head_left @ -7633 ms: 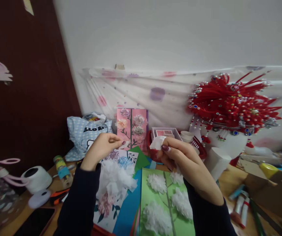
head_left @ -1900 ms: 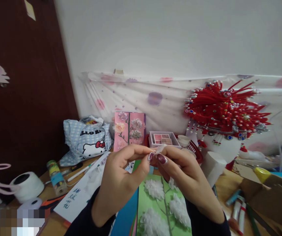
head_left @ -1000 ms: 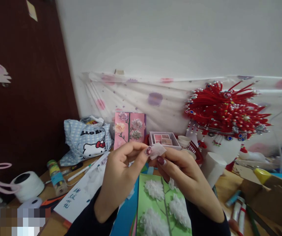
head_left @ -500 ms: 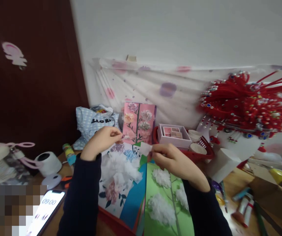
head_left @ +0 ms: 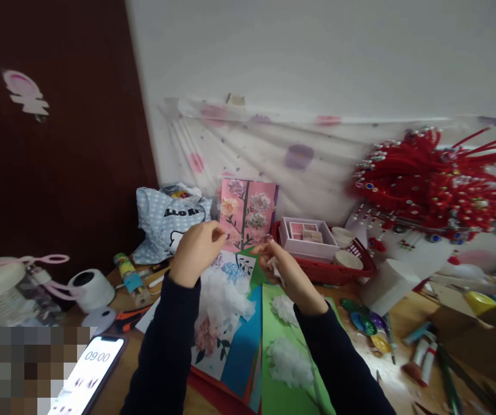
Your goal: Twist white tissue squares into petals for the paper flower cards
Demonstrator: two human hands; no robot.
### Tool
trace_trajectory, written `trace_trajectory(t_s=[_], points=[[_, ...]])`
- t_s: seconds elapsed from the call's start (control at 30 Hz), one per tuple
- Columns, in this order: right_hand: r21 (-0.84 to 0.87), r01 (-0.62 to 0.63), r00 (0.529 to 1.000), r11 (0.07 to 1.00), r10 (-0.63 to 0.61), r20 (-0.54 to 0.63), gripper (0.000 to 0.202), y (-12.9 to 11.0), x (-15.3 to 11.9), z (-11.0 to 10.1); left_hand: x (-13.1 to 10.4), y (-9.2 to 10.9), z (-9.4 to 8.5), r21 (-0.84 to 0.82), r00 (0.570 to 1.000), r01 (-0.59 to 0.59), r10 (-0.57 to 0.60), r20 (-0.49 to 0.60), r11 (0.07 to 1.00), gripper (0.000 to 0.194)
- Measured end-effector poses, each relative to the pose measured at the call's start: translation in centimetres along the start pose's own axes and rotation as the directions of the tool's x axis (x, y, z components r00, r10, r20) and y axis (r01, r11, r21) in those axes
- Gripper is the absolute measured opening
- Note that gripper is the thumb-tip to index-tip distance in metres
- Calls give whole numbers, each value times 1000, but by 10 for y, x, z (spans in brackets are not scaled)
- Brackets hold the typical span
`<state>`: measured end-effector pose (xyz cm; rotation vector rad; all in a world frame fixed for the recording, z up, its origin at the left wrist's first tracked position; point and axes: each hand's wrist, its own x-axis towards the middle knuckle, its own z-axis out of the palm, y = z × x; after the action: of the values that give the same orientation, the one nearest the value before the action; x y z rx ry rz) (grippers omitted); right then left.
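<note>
My left hand [head_left: 200,251] is raised over the back of the white flower picture [head_left: 217,366]. Its fingertips are pinched together, and whatever they might hold is too small to make out. A crumpled piece of white tissue paper [head_left: 276,270] is tucked in the curled fingers of my right hand [head_left: 288,274], whose index finger points towards the left hand. Below lies a loose heap of white tissue paper [head_left: 226,297]. To its right is a green card [head_left: 273,397] with a drawn stem and fluffy white tissue flowers [head_left: 290,363], partly hidden by my right sleeve.
A pink flower card [head_left: 254,199] leans at the back. Beside it stands a red basket [head_left: 321,272] with a white box [head_left: 310,248] and paper cups. A lit phone [head_left: 96,369] lies at left near a glue bottle [head_left: 131,279]. Markers [head_left: 427,363] and red beaded ornaments [head_left: 429,178] are at right.
My right hand has turned, and the tissue piece has gone from its fingertips into its curled fingers. My left hand has shifted slightly right in the view.
</note>
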<state>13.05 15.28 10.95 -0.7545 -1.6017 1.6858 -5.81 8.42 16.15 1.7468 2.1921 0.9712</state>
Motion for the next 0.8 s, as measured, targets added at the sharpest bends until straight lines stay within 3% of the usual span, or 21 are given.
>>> trace_trajectory(t_s=[0.07,0.13,0.2,0.3,0.53,0.7,0.8], points=[[183,18,999,983,-11,-43,52,-11,-7,-3,-19,28,2,-85,992,-125,124,-17,989,12],[327,50,997,944,-27,-77,54,-20,-17,-3,-38,52,10,-295,963,-245,267,38,923,5],[448,90,993,890,-44,-111,54,-25,-29,-1,-53,68,23,-340,944,-261,313,105,903,6],[572,138,985,808,-53,-163,46,-27,-44,0,-62,79,43,-365,940,-270,326,99,891,12],[599,169,956,782,19,-294,15,-11,-67,-4,-63,76,70,-558,906,-239,389,166,795,10],[582,107,937,806,114,-329,10,30,-93,1,-89,59,97,-662,885,-150,398,242,735,10],[583,21,932,812,195,-305,18,60,-112,6,-111,43,113,-699,880,-116,400,258,706,11]])
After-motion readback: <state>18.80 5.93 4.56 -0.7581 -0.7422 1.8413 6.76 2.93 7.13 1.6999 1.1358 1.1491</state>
